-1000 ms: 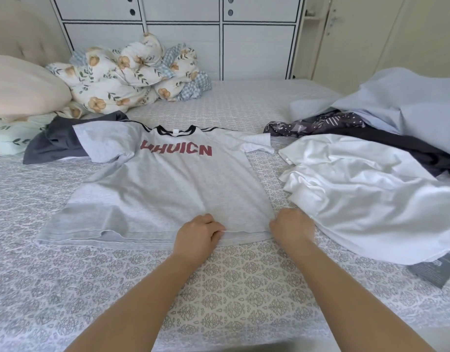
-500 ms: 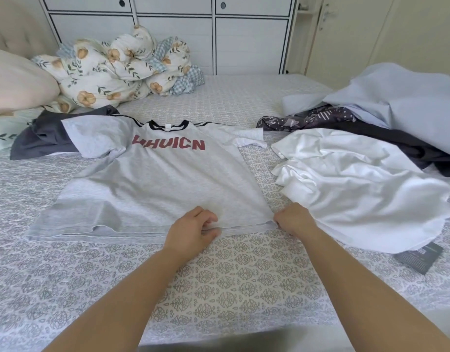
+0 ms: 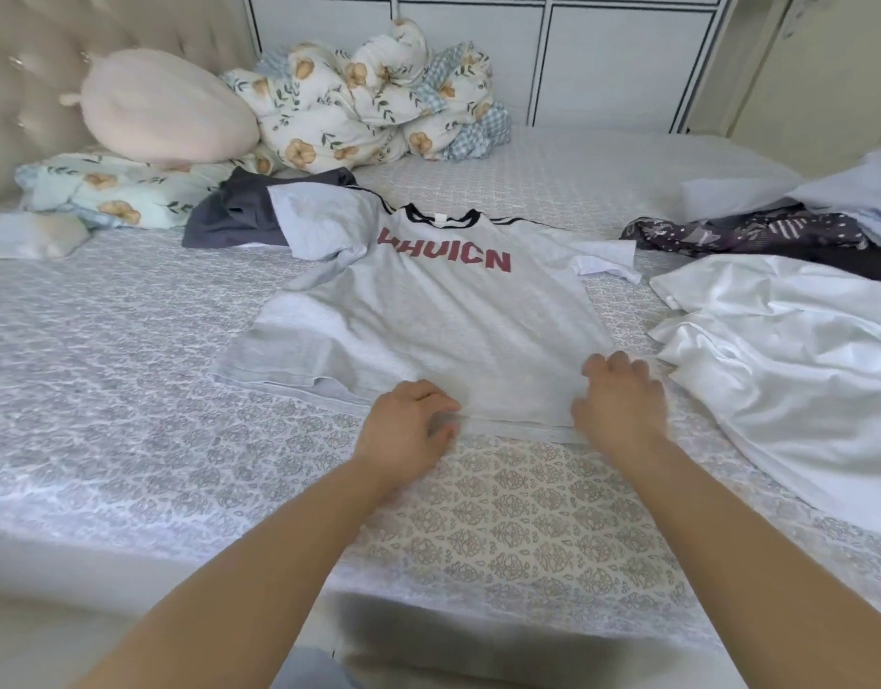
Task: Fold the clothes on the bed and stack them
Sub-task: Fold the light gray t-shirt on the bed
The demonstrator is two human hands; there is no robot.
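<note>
A grey T-shirt (image 3: pixel 443 320) with red letters lies flat, front up, on the patterned bed sheet (image 3: pixel 130 370). Its left sleeve is bunched over a dark grey garment (image 3: pixel 229 216). My left hand (image 3: pixel 408 430) pinches the shirt's bottom hem near the middle. My right hand (image 3: pixel 619 405) rests on the lower right corner of the shirt, fingers loosely bent and slightly blurred. To the right lies a crumpled white garment (image 3: pixel 776 350), with a dark patterned garment (image 3: pixel 741 233) and a pale blue one (image 3: pixel 856 191) behind it.
A floral duvet (image 3: pixel 373 106), a pink pillow (image 3: pixel 165 106) and a floral pillow (image 3: pixel 115 191) are heaped by the padded headboard (image 3: pixel 30 92) at the far left. White cupboard doors (image 3: pixel 602 57) stand behind the bed. The bed's near edge runs below my forearms.
My right hand has left the shirt's corner edge and moved up onto the fabric. The left hand keeps its pinch on the hem. The view has swung left.
</note>
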